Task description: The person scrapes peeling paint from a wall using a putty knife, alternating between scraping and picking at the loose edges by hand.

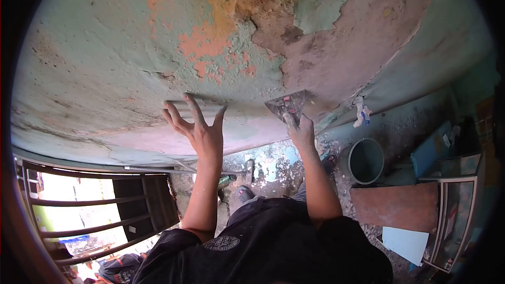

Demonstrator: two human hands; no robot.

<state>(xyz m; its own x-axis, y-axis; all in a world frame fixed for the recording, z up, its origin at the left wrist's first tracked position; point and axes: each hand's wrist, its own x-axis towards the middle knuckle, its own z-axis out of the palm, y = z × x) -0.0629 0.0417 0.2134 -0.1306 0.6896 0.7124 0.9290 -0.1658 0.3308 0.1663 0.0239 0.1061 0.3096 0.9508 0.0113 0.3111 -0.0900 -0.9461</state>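
My scraper sits blade-flat on the peeling green wall, my right hand closed round its handle to press it there, my left hand spread wide on the wall, likely for balance, with a bucket nearby.

Both arms stretch far forward from the body, side by side and slightly apart. The left hand is flat and open, with the fingers spread wide and the thumb angled right. The right hand is clenched in a tight grip, its wrist straight and its forearm speckled pale.
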